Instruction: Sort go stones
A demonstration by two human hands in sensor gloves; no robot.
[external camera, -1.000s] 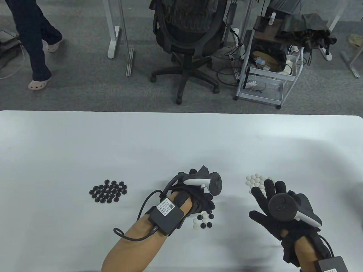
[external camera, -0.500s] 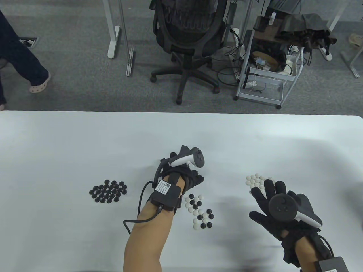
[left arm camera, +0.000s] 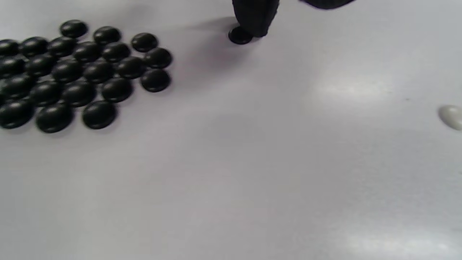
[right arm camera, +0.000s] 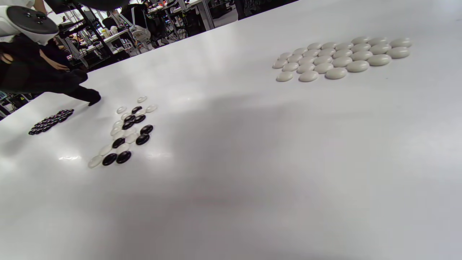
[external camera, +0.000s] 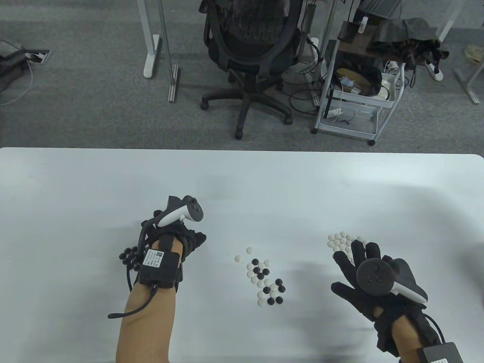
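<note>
Writing: a white label with a QR code on the black box (external camera: pixel 159 268) strapped to the left wrist; text too small to read
Table (external camera: pixel 75 181): white, rounded far corners; wide bare surface from 9 through 12 to 3 o'clock of the stones
Black pile (left arm camera: pixel 72 72): glossy round stones packed close, at 9 o'clock of the mixed pile
Mixed pile (external camera: pixel 264 278): black and white stones at centre, two white ones loose at its 11 o'clock
White pile (right arm camera: pixel 339 57): tight, at 2 o'clock of the mixed pile
Left hand (external camera: pixel 177 238): over the black pile; one fingertip (left arm camera: pixel 254 20) presses a lone black stone (left arm camera: pixel 239 36) on the table
Right hand (external camera: pixel 363 280): fingers spread flat, holding nothing, partly over the white pile
</note>
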